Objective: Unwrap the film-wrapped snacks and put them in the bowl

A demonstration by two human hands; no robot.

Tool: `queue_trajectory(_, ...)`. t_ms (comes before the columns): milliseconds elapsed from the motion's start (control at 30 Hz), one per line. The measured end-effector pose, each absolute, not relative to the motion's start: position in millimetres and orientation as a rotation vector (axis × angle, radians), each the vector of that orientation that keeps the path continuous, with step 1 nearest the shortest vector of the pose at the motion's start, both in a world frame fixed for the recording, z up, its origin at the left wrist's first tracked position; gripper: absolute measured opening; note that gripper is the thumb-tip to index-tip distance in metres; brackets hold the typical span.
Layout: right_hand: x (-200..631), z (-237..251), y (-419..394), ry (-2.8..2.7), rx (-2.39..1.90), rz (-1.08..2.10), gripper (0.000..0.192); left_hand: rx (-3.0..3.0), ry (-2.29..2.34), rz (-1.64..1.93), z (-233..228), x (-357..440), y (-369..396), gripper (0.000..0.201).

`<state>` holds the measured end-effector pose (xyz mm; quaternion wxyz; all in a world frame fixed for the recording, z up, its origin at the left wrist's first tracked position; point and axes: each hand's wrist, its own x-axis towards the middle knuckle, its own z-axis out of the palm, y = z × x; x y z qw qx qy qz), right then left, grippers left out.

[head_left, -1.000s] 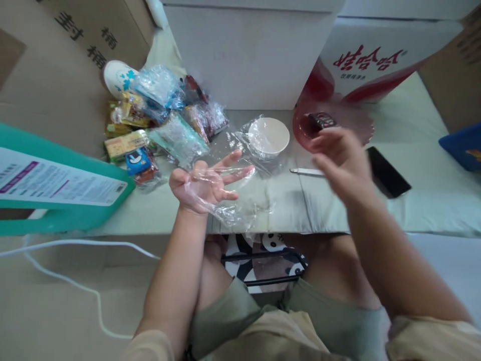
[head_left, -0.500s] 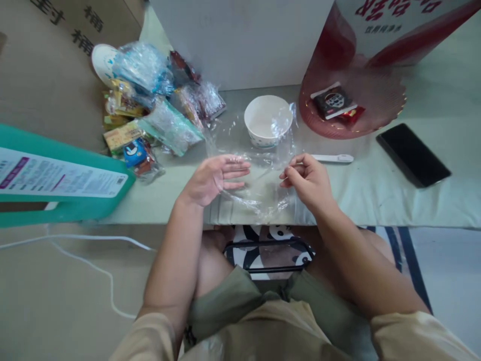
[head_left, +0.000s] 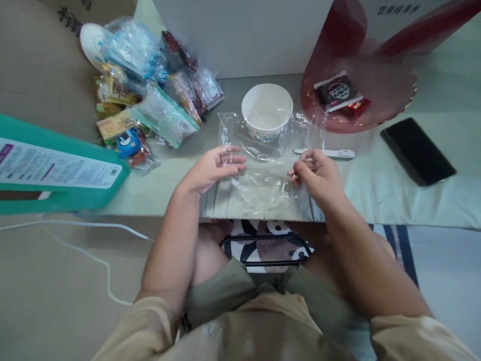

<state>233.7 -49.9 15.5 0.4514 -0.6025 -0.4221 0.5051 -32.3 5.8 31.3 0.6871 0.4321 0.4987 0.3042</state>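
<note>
Underneath everything lies a pale green cloth point(head_left: 376, 195) spread over a low table, its near edge hanging just above the person's knees. Cardboard boxes point(head_left: 37, 75) close off the far left, a plain white box point(head_left: 244, 35) stands at the back, and a white cable point(head_left: 93, 250) trails across the tan floor on the left.

Both hands work a clear plastic bag point(head_left: 263, 170) that lies flat on the cloth in the middle. The left hand point(head_left: 210, 170) has its fingers spread and slightly curled, resting on the bag's left edge. The right hand point(head_left: 319, 175) pinches the bag's right edge between thumb and fingertips, the other fingers folded in.

Just behind the bag stands 1 white bowl point(head_left: 267, 110), touching its far edge. A white spoon-like utensil point(head_left: 330, 153) lies just beside the right hand. Further right sits a red plate point(head_left: 387, 100) holding 2 small packets point(head_left: 338, 93), and a black phone point(head_left: 417, 150) lies well apart near the right. A heap of wrapped snacks point(head_left: 150, 100) fills the back left, near a teal package point(head_left: 56, 175).
</note>
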Motion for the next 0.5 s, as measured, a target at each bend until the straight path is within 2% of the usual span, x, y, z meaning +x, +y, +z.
queue_trajectory(67, 238.5, 15.0, -47.8, -1.069, -1.534, 1.107, 0.031, 1.016, 1.121, 0.586, 27.9, -38.4, 5.3, 0.060)
queue_trajectory(167, 247.1, 13.2, -46.2, -1.127, -1.583, 1.007, 0.028, 1.037, 1.233, 0.701, 26.0, -44.9, 8.1, 0.048)
queue_trajectory(267, 250.2, 9.8, -45.2, -1.163, -1.565, 1.041, 0.028, 0.901, 1.248, 0.804, 29.3, -43.2, 10.1, 0.031)
queue_trajectory(400, 246.6, 9.3, -43.3, -1.181, -1.524, 1.078, 0.022, 0.913, 1.177, 0.602, 32.4, -33.3, 8.5, 0.039)
queue_trajectory(500, 246.7, 13.3, -42.5, -1.172, -1.562, 1.030, 0.021, 1.076, 1.306, 0.632, 31.6, -31.3, 8.2, 0.027)
